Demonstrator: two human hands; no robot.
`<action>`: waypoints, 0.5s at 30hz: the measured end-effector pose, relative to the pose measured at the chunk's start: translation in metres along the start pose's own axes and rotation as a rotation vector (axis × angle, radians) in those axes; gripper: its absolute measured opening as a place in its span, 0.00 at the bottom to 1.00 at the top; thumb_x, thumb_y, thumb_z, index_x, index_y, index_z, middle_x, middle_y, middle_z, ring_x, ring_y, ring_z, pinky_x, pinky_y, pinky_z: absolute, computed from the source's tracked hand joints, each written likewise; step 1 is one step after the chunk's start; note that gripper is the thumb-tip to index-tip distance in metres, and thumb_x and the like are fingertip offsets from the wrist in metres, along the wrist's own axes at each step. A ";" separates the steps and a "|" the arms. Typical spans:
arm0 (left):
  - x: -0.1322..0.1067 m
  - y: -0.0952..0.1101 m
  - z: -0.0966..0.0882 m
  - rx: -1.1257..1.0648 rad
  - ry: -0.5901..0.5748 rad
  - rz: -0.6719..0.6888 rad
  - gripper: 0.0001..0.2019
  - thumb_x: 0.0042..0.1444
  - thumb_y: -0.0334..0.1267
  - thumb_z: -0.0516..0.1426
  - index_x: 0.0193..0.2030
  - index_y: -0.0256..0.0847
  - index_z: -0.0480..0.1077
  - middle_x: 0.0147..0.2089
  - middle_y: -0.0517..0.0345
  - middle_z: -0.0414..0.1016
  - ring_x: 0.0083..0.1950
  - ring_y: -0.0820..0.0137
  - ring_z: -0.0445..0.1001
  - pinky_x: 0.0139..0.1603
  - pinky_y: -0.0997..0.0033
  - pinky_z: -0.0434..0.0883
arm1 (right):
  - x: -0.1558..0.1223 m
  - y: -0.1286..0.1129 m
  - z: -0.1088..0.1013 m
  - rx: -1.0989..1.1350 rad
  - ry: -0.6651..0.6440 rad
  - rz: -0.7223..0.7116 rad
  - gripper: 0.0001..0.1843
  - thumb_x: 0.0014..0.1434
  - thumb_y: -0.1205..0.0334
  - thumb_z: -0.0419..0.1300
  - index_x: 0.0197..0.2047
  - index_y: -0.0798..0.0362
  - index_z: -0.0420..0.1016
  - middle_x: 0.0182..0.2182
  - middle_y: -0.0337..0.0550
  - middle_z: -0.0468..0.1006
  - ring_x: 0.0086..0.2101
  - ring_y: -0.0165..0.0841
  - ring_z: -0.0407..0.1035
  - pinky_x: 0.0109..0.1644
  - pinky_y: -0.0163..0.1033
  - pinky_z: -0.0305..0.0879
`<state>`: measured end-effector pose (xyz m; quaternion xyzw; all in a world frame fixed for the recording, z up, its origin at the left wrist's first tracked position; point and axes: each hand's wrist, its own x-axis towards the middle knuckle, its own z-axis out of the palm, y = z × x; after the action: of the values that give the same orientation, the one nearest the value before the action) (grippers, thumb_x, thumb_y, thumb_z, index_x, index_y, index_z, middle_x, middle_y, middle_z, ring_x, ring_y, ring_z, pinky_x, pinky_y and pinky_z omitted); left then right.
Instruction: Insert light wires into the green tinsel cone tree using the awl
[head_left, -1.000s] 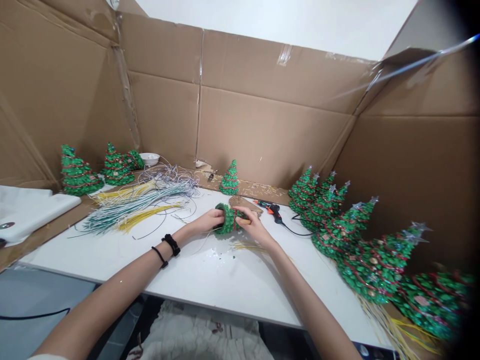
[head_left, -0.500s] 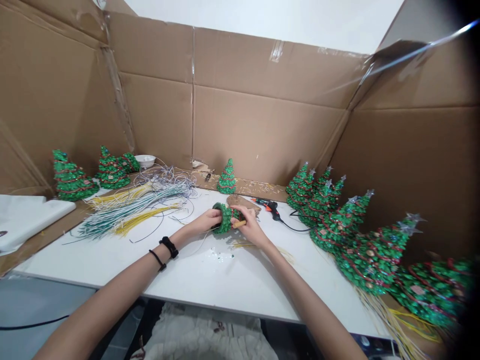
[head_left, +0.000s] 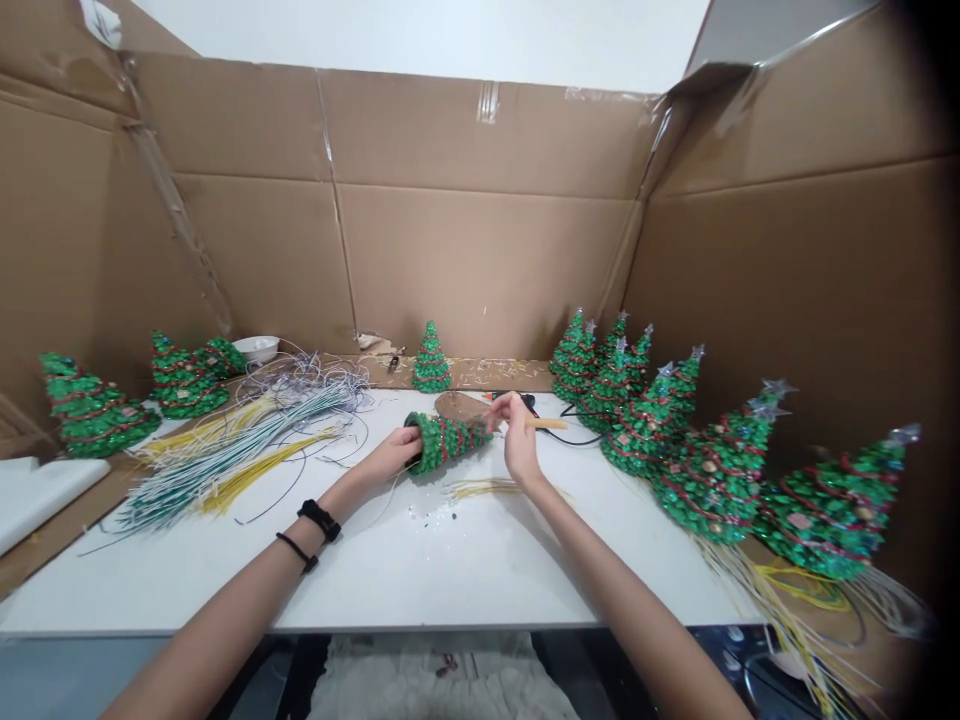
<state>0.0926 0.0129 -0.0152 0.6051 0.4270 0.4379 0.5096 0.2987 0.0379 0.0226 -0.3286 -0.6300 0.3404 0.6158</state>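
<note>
brown cardboard walls [head_left: 480, 200] box in a white surface [head_left: 420, 580], with bundles of coated wire [head_left: 240, 465] at the left of the frame and a row of beaded green christmas trees [head_left: 660, 450] running down the right. near the middle of the surface, a small beaded tree cone [head_left: 444, 443] lies on its side, its long axis nearly level, with the wide base to the left and the tip to the right. the left hand [head_left: 390, 455] is clenched around the base end, so it is the nearer hand. the right hand [head_left: 516, 425] is raised just beyond the tip (whether it touches, i cannot tell), pinching a pale glue stick [head_left: 546, 423] that points away to the right. a hot glue gun [head_left: 525, 402] sits mostly hidden behind that hand, and a brown cutout [head_left: 456, 405] lies just behind the tree.
</note>
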 end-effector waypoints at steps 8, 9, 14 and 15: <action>-0.004 0.008 0.004 -0.008 0.023 -0.026 0.14 0.49 0.44 0.59 0.37 0.34 0.72 0.31 0.57 0.73 0.32 0.72 0.67 0.36 0.72 0.63 | -0.016 -0.006 0.009 0.283 -0.395 0.027 0.26 0.61 0.44 0.48 0.16 0.49 0.58 0.15 0.38 0.66 0.27 0.34 0.67 0.50 0.46 0.63; -0.005 0.009 0.003 0.003 0.027 -0.032 0.12 0.49 0.43 0.58 0.35 0.35 0.71 0.28 0.59 0.71 0.30 0.73 0.65 0.33 0.73 0.62 | -0.017 -0.008 0.010 0.267 -0.412 0.028 0.27 0.61 0.43 0.48 0.15 0.49 0.57 0.14 0.38 0.66 0.27 0.33 0.67 0.52 0.46 0.62; -0.005 0.009 -0.007 -0.024 -0.011 -0.022 0.07 0.45 0.40 0.55 0.24 0.38 0.65 0.23 0.62 0.62 0.26 0.74 0.55 0.28 0.72 0.55 | -0.022 -0.011 0.011 0.154 -0.427 0.030 0.30 0.61 0.39 0.44 0.15 0.49 0.56 0.15 0.38 0.66 0.26 0.33 0.67 0.53 0.46 0.62; -0.005 0.009 -0.008 -0.053 -0.035 -0.022 0.08 0.44 0.42 0.55 0.24 0.38 0.64 0.23 0.61 0.62 0.26 0.74 0.55 0.27 0.71 0.54 | -0.022 -0.010 0.011 0.142 -0.428 0.033 0.30 0.61 0.38 0.44 0.15 0.49 0.57 0.15 0.39 0.67 0.25 0.33 0.67 0.52 0.46 0.62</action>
<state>0.0843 0.0093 -0.0061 0.5945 0.4129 0.4326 0.5376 0.2879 0.0137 0.0186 -0.2150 -0.7153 0.4559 0.4841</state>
